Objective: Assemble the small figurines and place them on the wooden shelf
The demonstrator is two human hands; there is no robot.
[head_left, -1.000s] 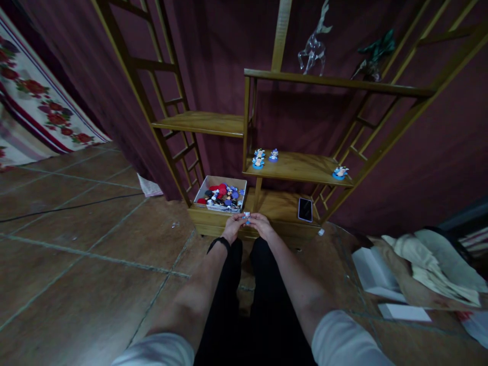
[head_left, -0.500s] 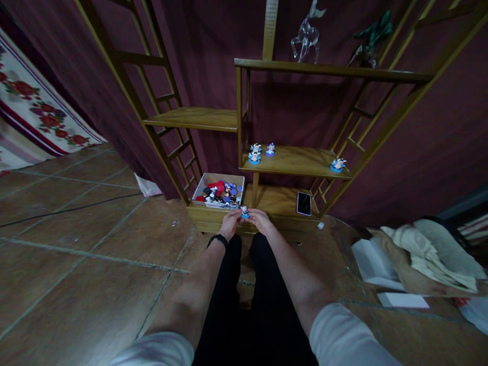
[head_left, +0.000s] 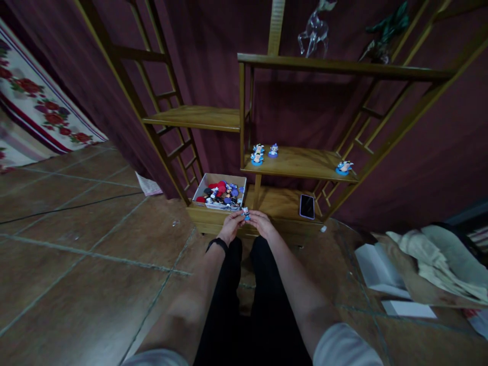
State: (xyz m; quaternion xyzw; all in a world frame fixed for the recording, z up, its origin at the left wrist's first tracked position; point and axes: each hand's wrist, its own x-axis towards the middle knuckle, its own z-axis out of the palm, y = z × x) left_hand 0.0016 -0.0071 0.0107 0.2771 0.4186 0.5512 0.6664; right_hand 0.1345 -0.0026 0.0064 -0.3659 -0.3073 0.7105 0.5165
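Note:
Between my two hands is a small toy figurine [head_left: 246, 213] with a blue base, upright in front of the low shelf. My left hand [head_left: 231, 225] pinches it from the left side, and my right hand [head_left: 261, 222] grips it from the right. Just beyond my left hand stands a white box [head_left: 218, 207] holding a jumble of small figurines in red, black, white and purple. On the middle shelf [head_left: 301, 160], blue-based figurines [head_left: 257, 158] stand at the left end beside a purple one [head_left: 273, 150]. Another blue-based figurine [head_left: 344, 168] is at the right end.
A dark-screened phone [head_left: 307, 206] lies on the bottom shelf. Higher up are a clear glass deer [head_left: 314, 31] and a dark green ornament [head_left: 385, 33]. White box parts [head_left: 381, 269] and cloth lie on the floor at right. A black cable [head_left: 72, 207] crosses the tiles at left.
The camera view has shifted slightly, so the shelf items at right appear farther right. Both hands still hold the figurine in nearly the same place.

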